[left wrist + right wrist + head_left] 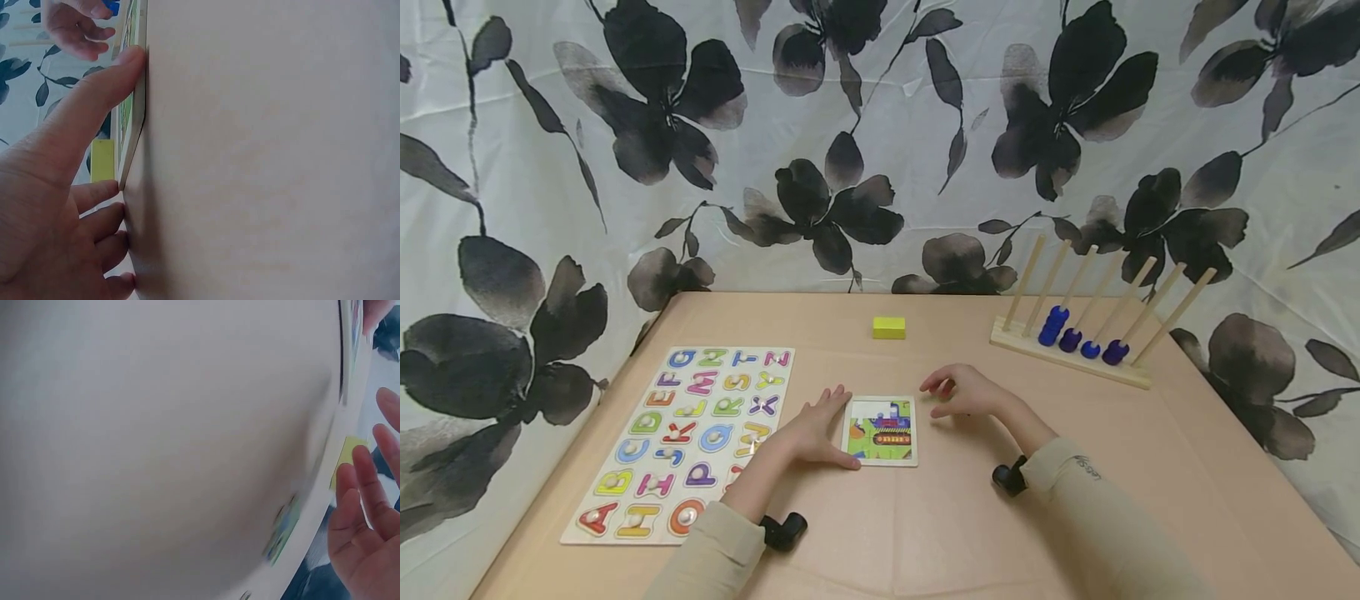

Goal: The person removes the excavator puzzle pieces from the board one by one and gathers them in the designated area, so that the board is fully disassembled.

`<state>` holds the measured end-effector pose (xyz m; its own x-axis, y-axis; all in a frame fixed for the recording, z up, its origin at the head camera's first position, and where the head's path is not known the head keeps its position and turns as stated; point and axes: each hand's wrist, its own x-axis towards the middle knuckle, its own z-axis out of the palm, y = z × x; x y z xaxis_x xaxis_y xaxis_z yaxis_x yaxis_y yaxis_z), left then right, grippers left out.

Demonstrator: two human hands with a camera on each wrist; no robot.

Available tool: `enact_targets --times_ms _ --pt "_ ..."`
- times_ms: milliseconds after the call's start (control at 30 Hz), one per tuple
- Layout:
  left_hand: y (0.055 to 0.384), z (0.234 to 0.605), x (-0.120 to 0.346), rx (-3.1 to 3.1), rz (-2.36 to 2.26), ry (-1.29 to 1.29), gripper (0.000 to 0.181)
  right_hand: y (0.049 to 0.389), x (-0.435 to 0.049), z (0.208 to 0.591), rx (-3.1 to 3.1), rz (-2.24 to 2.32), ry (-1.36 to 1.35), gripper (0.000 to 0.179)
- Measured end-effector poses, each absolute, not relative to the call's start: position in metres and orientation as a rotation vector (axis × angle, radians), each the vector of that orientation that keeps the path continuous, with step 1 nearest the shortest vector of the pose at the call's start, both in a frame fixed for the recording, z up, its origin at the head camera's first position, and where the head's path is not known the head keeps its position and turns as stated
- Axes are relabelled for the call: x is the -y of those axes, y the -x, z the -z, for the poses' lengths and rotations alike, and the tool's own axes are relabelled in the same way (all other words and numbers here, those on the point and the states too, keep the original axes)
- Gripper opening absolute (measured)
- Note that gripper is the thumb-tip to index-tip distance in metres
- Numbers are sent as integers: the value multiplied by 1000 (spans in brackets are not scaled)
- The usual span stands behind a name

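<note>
A small square picture puzzle (880, 432) in a pale frame lies flat on the table, showing a blue-and-red train on green and yellow. My left hand (816, 429) is at its left side with the fingers spread. In the left wrist view, the thumb (128, 62) rests on the puzzle's edge and the index fingertip touches its far corner. To the right of the puzzle, my right hand (970, 392) hovers apart from it. Its fingers are loosely bent, and nothing shows between them. A blurred green-and-blue patch (284, 528) appears in the right wrist view; I cannot tell what it is.
An alphabet board (651, 532) with colourful letters lies on the left, partly behind my left forearm. A yellow block (889, 327) sits beyond the puzzle. At the back right stands a wooden peg rack (1067, 360) with blue beads. Floral cloth (925, 125) hangs behind the table.
</note>
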<state>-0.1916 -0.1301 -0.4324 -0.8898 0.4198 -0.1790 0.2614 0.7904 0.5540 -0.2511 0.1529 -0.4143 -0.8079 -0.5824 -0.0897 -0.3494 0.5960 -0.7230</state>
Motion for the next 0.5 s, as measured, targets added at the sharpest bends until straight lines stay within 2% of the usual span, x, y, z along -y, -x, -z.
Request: enact_targets --times_ms 500 --pt "191 431 129 -2685 -775 -510 109 253 -108 417 -2495 871 666 39"
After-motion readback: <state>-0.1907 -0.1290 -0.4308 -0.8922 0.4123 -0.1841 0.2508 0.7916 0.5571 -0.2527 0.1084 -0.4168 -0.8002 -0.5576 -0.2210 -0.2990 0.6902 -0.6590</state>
